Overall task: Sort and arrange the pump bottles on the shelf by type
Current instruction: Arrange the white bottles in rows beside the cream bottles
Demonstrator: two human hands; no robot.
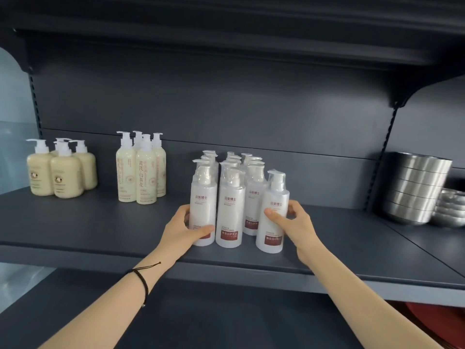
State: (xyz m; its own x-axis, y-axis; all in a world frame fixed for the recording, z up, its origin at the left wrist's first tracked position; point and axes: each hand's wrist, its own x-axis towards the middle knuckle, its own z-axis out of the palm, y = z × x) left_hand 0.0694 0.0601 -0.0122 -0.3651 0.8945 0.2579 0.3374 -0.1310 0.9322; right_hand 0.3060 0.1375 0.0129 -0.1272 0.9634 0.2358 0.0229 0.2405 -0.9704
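Observation:
On the dark grey shelf (100,222) stand three groups of pump bottles. Several squat beige bottles (60,170) are at the far left. Several tall cream bottles (141,172) stand right of them. Several white bottles with red labels (230,210) form rows in the middle. My left hand (183,230) grips the front-left white bottle (202,197). My right hand (294,222) grips the front-right white bottle (273,217), which leans slightly and stands a little forward of the rows.
A stack of steel bowls (415,187) sits at the right end of the shelf, with smaller steel dishes (450,207) beside it. Another shelf overhangs above. A lower shelf lies under my forearms, with something red (432,323) at bottom right.

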